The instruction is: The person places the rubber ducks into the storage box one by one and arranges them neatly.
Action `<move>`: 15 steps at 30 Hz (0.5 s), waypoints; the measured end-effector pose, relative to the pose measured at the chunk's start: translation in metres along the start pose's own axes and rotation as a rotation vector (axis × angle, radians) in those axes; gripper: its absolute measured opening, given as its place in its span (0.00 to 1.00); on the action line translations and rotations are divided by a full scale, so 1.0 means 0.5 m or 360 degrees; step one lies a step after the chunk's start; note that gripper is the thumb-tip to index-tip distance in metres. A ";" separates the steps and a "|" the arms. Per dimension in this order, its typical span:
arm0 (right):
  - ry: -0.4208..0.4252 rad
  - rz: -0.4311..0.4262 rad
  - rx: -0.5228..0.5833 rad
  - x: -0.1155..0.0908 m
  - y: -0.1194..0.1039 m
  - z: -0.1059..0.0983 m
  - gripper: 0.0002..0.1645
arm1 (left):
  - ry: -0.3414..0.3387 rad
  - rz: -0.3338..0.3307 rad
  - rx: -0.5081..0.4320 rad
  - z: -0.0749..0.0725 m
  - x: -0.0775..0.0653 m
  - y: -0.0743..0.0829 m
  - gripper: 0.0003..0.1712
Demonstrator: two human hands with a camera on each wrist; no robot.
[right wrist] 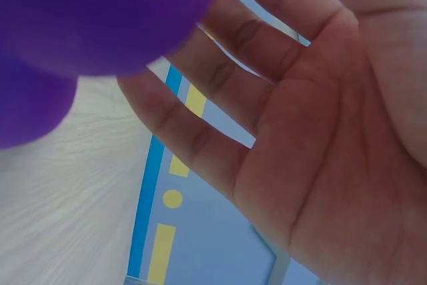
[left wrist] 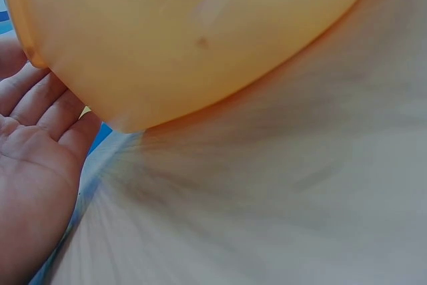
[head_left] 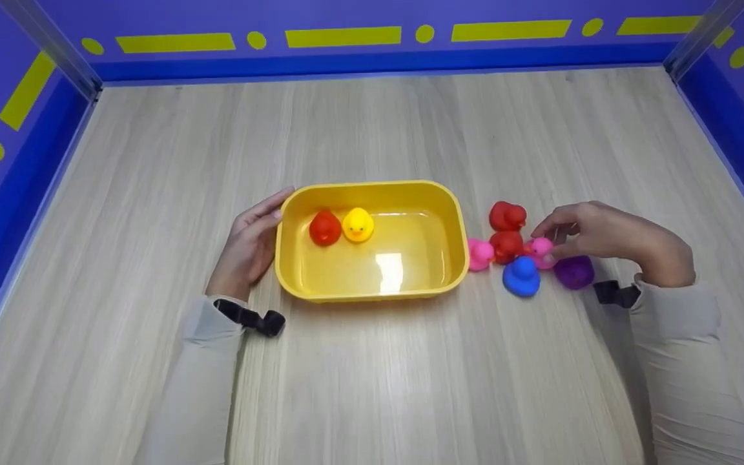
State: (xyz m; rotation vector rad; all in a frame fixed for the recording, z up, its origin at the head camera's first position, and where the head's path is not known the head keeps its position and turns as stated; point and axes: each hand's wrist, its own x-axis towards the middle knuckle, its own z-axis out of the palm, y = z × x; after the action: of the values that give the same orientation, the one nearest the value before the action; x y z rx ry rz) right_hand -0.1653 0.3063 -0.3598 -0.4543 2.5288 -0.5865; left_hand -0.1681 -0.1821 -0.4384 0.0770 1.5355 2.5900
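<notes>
My left hand [head_left: 246,242] rests against the left wall of a yellow plastic tub [head_left: 372,296], fingers fairly straight along its outside and thumb at the rim. In the left wrist view, the tub's wall [left wrist: 200,51] hides the fingertips. A red rubber duck [head_left: 325,228] and a yellow rubber duck [head_left: 358,225] sit inside the tub. To the right of it, my right hand [head_left: 595,232] pinches a pink rubber duck [head_left: 540,249] between thumb and fingers. The right wrist view hides that duck; a purple rubber duck [right wrist: 107,18] covers the fingertips there.
Beside the tub's right wall stands another pink duck [head_left: 480,254]. Two red ducks, one farther back [head_left: 506,216], and a blue duck [head_left: 522,278] crowd close to the held one. Blue walls with yellow marks [head_left: 346,37] border the wooden tabletop [head_left: 372,381].
</notes>
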 end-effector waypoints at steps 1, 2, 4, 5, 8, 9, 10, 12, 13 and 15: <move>0.0004 -0.0016 -0.0010 0.000 0.001 -0.001 0.17 | 0.0003 0.0001 0.0002 0.000 0.001 0.000 0.25; 0.0011 -0.0035 -0.0018 0.000 0.001 -0.001 0.17 | 0.0005 0.0002 0.0004 0.000 0.001 0.000 0.25; 0.0029 -0.0065 -0.0032 0.000 0.002 -0.002 0.16 | 0.0012 0.0003 0.0004 0.001 0.001 0.001 0.25; 0.0038 -0.0075 -0.0035 -0.001 0.002 -0.002 0.16 | 0.0012 0.0003 0.0004 0.001 0.001 0.001 0.25; 0.0056 -0.0096 -0.0031 -0.002 0.003 -0.002 0.16 | 0.0008 0.0005 0.0014 0.002 0.001 0.001 0.25; 0.0059 -0.0094 -0.0028 -0.002 0.003 -0.002 0.16 | 0.0008 0.0006 0.0016 0.002 0.001 0.001 0.25; 0.0061 -0.0097 -0.0026 -0.002 0.003 -0.002 0.16 | 0.0006 0.0009 0.0019 0.001 0.001 0.001 0.25; 0.0063 -0.0096 -0.0023 -0.001 0.004 -0.002 0.17 | 0.0003 0.0013 0.0022 0.000 0.001 0.001 0.25; 0.0064 -0.0093 -0.0023 -0.001 0.004 -0.002 0.18 | 0.0000 0.0015 0.0022 0.000 0.001 0.000 0.25; 0.0067 -0.0088 -0.0025 -0.001 0.005 -0.003 0.19 | -0.0001 0.0015 0.0013 0.001 -0.001 0.001 0.25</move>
State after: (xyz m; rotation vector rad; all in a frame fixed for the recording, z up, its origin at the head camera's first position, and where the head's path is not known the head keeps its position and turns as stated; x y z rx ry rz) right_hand -0.1661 0.3089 -0.3597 -0.5243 2.5696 -0.6032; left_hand -0.1678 -0.1819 -0.4380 0.0857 1.5495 2.5909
